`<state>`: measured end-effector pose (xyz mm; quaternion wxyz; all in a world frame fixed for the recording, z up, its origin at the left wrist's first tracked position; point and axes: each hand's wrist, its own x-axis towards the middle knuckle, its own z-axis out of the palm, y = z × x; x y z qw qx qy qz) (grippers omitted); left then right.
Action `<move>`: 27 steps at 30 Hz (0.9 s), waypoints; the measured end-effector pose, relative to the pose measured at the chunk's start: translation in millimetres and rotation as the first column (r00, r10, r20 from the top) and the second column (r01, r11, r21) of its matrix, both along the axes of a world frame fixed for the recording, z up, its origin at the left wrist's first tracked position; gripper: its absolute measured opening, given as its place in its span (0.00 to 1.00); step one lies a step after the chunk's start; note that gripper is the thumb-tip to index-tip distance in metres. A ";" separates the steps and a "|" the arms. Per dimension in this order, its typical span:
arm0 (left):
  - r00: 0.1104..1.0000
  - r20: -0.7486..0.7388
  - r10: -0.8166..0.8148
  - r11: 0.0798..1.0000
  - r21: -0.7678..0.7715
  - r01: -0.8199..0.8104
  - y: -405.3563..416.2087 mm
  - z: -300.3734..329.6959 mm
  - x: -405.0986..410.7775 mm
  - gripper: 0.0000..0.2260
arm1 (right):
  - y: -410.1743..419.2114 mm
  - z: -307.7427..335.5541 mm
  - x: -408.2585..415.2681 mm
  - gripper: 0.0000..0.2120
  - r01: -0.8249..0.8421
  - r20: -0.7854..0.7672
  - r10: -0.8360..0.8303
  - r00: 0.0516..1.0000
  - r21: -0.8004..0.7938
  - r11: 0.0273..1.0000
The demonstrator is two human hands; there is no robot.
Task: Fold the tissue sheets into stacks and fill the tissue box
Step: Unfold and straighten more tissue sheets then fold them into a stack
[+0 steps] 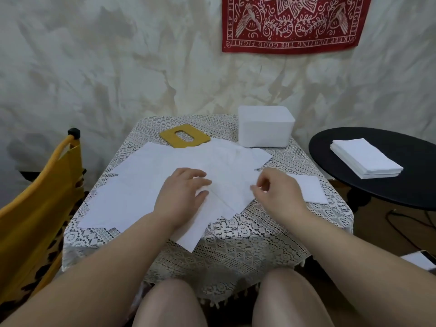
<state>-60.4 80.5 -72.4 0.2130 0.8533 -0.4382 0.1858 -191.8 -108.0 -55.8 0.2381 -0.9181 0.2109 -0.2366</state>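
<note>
Several white tissue sheets point(146, 180) lie spread and overlapping across the lace-covered table point(247, 237). My left hand point(182, 194) rests flat on the sheets near the middle, fingers slightly bent. My right hand point(274, 191) pinches the right edge of the top sheet point(231, 185) between thumb and fingertips. A folded tissue point(309, 188) lies just right of that hand. The white tissue box point(265, 126) stands at the table's far right, without its lid. Its tan lid point(185, 138) with an oval slot lies flat at the far middle.
A round black side table point(377, 185) on the right carries a stack of white tissues point(365, 160). A yellow chair point(35, 208) stands against the table's left side. Cables run on the floor at the right. My knees sit under the table's near edge.
</note>
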 end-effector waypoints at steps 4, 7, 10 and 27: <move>0.996 -0.088 0.015 0.992 0.126 -0.004 -10.3 -2.1 1.5 0.14 | 12.9 -8.2 5.9 0.13 -0.258 -0.185 0.230 0.955 -0.141 0.956; 0.994 -0.109 0.007 0.990 0.138 0.008 -15.2 -0.2 3.5 0.14 | 21.9 -12.9 15.9 0.18 -0.303 -0.275 0.243 0.930 -0.204 0.931; 0.996 -0.094 -0.012 0.988 0.151 0.026 -17.4 -2.2 5.1 0.12 | 25.0 -11.9 20.0 0.16 -0.318 -0.300 0.227 0.926 -0.301 0.899; 0.994 -0.052 0.091 0.993 -0.074 -0.095 -13.6 20.5 12.1 0.06 | -5.1 21.0 1.9 0.05 -0.219 -0.085 0.217 0.972 -0.004 0.976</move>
